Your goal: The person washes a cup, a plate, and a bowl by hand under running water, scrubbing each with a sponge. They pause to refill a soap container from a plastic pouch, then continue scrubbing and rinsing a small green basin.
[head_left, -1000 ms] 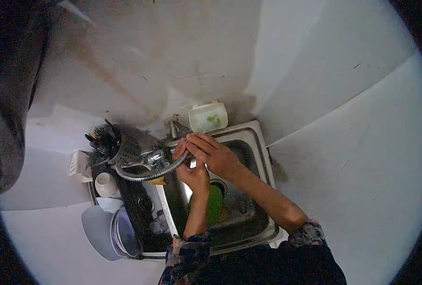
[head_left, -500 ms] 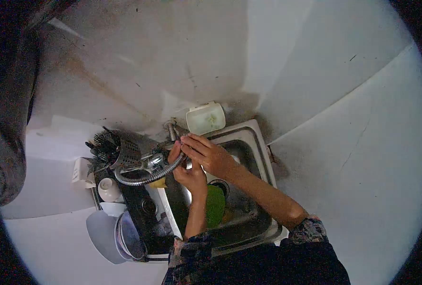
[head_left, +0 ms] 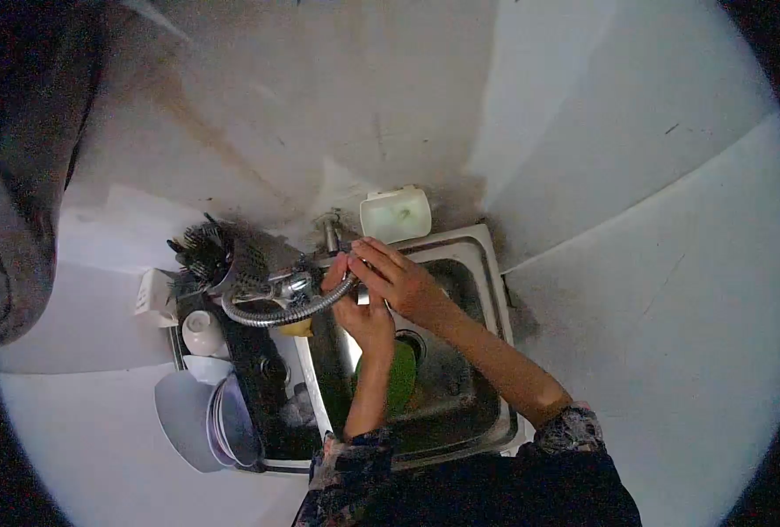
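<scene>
Sitting over the rectangular stainless-steel sink (head_left: 488, 263), the ribbed flexible metal faucet hose (head_left: 275, 318) curves toward both hands. The right hand (head_left: 400, 283) has its fingers clamped on the hose end. The left hand (head_left: 365, 321) touches it from underneath, its grip hidden.

I record one hose (head_left: 286, 314): ribbed silvery metal, flexible. It hangs in a shallow arc from the tap (head_left: 295, 285), its free end above the sink (head_left: 486, 263) near the left rim, held at its tip.

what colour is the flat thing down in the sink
The flat thing is green, head view.
</scene>
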The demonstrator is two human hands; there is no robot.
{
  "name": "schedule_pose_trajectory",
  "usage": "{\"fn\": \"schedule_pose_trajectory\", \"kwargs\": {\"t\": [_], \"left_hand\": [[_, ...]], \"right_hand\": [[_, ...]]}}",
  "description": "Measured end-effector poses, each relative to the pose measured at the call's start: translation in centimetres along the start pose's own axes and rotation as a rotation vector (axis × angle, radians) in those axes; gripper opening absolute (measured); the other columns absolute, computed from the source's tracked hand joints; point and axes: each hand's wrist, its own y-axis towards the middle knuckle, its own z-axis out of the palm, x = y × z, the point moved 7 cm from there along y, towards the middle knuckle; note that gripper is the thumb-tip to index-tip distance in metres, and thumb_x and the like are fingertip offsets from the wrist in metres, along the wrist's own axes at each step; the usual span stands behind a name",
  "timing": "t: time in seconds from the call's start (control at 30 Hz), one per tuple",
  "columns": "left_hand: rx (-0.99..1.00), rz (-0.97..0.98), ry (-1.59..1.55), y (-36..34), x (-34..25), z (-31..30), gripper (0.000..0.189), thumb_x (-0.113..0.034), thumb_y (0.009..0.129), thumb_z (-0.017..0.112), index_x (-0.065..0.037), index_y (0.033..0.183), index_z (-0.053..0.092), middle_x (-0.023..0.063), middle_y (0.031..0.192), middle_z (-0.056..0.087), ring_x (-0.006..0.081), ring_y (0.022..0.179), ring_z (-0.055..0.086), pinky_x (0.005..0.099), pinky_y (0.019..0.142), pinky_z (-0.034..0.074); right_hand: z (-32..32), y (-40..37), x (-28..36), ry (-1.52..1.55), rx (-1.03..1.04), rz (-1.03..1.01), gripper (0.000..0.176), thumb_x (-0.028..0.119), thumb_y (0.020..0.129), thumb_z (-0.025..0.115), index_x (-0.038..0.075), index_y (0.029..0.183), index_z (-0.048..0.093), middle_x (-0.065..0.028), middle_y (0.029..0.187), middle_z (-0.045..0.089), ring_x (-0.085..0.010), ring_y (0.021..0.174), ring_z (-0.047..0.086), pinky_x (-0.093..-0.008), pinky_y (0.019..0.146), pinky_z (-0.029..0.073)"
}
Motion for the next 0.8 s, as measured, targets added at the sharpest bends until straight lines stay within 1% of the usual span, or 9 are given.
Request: {"fn": "schedule_pose_trajectory", "kwargs": {"t": [0.1, 0.2, 0.23, 0.37, 0.4, 0.5, 0.53, 0.6, 0.8], "left_hand": [[0.044, -0.063, 0.179, -0.1, -1.4, -0.4, 0.043, -0.006, 0.082, 0.062, 0.004, 0.12, 0.044, 0.0186, 0.122, 0.045, 0.0302, 0.113, 0.047, 0.0373, 0.094, 0.042], [0.026, -0.165, 0.18, -2.4, 0.4, -2.6, 0.038, -0.004, 0.082, 0.059, 0.005, 0.116, 0.044, 0.0179, 0.116, 0.046, 0.0282, 0.107, 0.05, 0.0356, 0.093, 0.042], [0.024, -0.152, 0.215, -3.0, -0.2, -3.7, 0.028, -0.002, 0.083, 0.057, 0.005, 0.108, 0.046, 0.0148, 0.107, 0.048, 0.0235, 0.097, 0.051, 0.0333, 0.087, 0.044], [-0.177, -0.247, 0.197, -4.4, 2.9, -8.2, 0.015, -0.007, 0.086, 0.056, -0.001, 0.097, 0.048, 0.0067, 0.093, 0.051, 0.0155, 0.081, 0.05, 0.0302, 0.074, 0.046], [-0.178, -0.247, 0.195, -4.0, 3.7, -8.9, 0.015, -0.007, 0.086, 0.056, -0.001, 0.097, 0.048, 0.0067, 0.093, 0.051, 0.0155, 0.081, 0.05, 0.0302, 0.074, 0.046], [-0.238, -0.48, -0.149, -3.4, 8.0, -10.0, 0.016, -0.015, 0.087, 0.059, -0.004, 0.093, 0.048, 0.0032, 0.085, 0.051, 0.0117, 0.076, 0.05, 0.0265, 0.063, 0.048], [-0.271, -0.505, -0.219, -3.2, 8.2, -10.0, 0.016, -0.015, 0.086, 0.059, -0.005, 0.093, 0.047, 0.0034, 0.086, 0.052, 0.0126, 0.073, 0.052, 0.0272, 0.063, 0.049], [-0.225, -0.608, -0.349, -3.5, 10.6, -10.1, 0.019, -0.027, 0.087, 0.058, -0.011, 0.094, 0.048, 0.0024, 0.088, 0.052, 0.0139, 0.076, 0.049, 0.029, 0.067, 0.045], [-0.135, -0.625, -0.304, -2.5, 9.5, -9.2, 0.018, -0.022, 0.086, 0.06, -0.009, 0.092, 0.049, 0.004, 0.088, 0.055, 0.0153, 0.074, 0.051, 0.0288, 0.063, 0.045]], "right_hand": [[0.0, 0.0, 0.0, -0.086, -0.001, -0.057, 0.045, 0.007, 0.075, 0.055, 0.0, 0.119, 0.05, -0.0155, 0.127, 0.044, -0.0308, 0.121, 0.041, -0.0369, 0.099, 0.04], [0.0, 0.6, 0.2, -0.102, 0.047, -0.024, 0.045, 0.005, 0.073, 0.058, 0.003, 0.118, 0.051, -0.0141, 0.126, 0.044, -0.0292, 0.12, 0.043, -0.0355, 0.098, 0.041], [-0.2, 0.7, 0.4, -0.103, -0.002, -0.033, 0.047, 0.002, 0.072, 0.06, 0.005, 0.117, 0.051, -0.0135, 0.125, 0.045, -0.0285, 0.117, 0.045, -0.0351, 0.096, 0.043], [-0.5, 0.8, 0.5, -0.082, -0.073, -0.097, 0.045, -0.001, 0.071, 0.06, 0.005, 0.116, 0.051, -0.0131, 0.123, 0.045, -0.0296, 0.113, 0.048, -0.0358, 0.094, 0.045], [-0.4, 0.8, 0.6, -0.085, -0.072, -0.098, 0.045, -0.001, 0.071, 0.06, 0.005, 0.116, 0.051, -0.0131, 0.123, 0.045, -0.0296, 0.113, 0.048, -0.0358, 0.094, 0.045], [0.6, 0.0, -0.2, -0.083, -0.034, -0.04, 0.043, 0.002, 0.075, 0.056, 0.005, 0.118, 0.051, -0.0137, 0.124, 0.046, -0.0298, 0.119, 0.043, -0.0379, 0.1, 0.039], [0.6, 0.0, -0.1, -0.093, -0.034, -0.035, 0.043, 0.002, 0.075, 0.056, 0.005, 0.118, 0.051, -0.0137, 0.124, 0.046, -0.0298, 0.119, 0.043, -0.0379, 0.1, 0.039], [0.6, 0.0, 0.0, -0.067, -0.019, -0.021, 0.045, 0.003, 0.075, 0.055, 0.005, 0.12, 0.05, -0.0142, 0.125, 0.046, -0.0303, 0.122, 0.04, -0.0385, 0.101, 0.037], [0.2, 0.2, 0.3, -0.089, -0.041, -0.032, 0.044, 0.003, 0.074, 0.054, 0.002, 0.118, 0.051, -0.0162, 0.127, 0.046, -0.0312, 0.119, 0.043, -0.039, 0.101, 0.037]]}}
